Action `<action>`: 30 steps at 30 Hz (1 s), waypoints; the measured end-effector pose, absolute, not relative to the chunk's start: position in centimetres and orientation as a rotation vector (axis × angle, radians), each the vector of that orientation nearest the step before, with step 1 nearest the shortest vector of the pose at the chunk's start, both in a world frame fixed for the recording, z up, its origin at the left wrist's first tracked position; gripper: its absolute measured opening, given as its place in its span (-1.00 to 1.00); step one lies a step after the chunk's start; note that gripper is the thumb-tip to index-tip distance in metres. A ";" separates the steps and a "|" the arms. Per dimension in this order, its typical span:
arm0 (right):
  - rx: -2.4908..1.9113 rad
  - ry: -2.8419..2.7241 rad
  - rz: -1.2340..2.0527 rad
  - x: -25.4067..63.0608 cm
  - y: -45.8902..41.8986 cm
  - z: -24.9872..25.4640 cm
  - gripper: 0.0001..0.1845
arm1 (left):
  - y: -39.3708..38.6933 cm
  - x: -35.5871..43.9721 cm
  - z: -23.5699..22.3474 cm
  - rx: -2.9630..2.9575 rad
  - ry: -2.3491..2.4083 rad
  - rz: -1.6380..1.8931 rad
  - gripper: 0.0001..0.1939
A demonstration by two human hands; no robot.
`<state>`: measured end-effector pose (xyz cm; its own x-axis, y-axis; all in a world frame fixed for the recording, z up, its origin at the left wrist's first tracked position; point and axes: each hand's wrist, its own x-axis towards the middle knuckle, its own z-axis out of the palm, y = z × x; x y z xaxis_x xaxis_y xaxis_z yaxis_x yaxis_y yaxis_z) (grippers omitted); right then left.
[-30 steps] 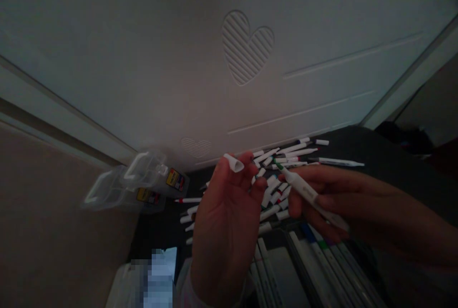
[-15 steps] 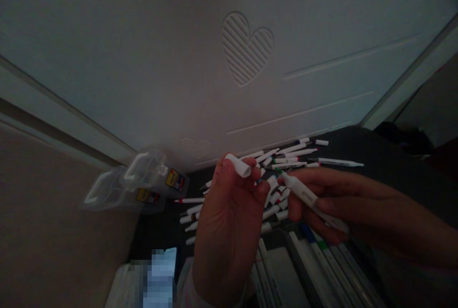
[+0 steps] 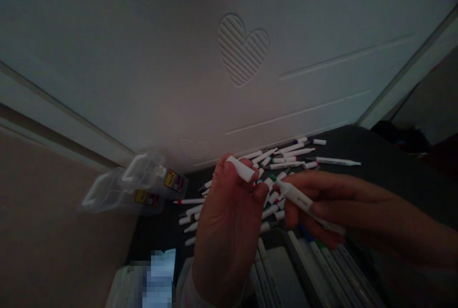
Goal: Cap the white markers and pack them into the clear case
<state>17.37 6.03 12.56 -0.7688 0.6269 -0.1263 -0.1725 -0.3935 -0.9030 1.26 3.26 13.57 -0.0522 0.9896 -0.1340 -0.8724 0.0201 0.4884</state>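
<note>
L hand (image 3: pixel 229 231) pinches white cap (image 3: pixel 241 169) by one end, leaving other clear, angled twd. green nib (image 3: pixel 273 177). R hand (image 3: pixel 339 203) grips uncapped marker (image 3: pixel 297 198) along barrel (prob. for control, clean skin). Cap, marker apart, above loose markers (image 3: pixel 286 159) on dark tabletop (image 3: pixel 347 143).

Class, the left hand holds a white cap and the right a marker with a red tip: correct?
The tip is green, not red, in the head view; the left hand holds the cap, the right hand the marker.
</note>
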 end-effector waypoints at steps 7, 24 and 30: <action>-0.660 -1.354 2.210 17.2 6.2 12.9 -0.62 | 3.1 1.3 13.6 0.270 0.575 1.543 -0.95; -0.686 -1.317 2.282 17.0 6.2 12.9 -0.66 | 2.9 1.3 13.8 0.298 0.586 1.559 -0.95; -0.676 -1.343 2.272 17.4 6.2 12.8 -0.79 | 2.8 1.1 13.6 0.331 0.589 1.569 -0.93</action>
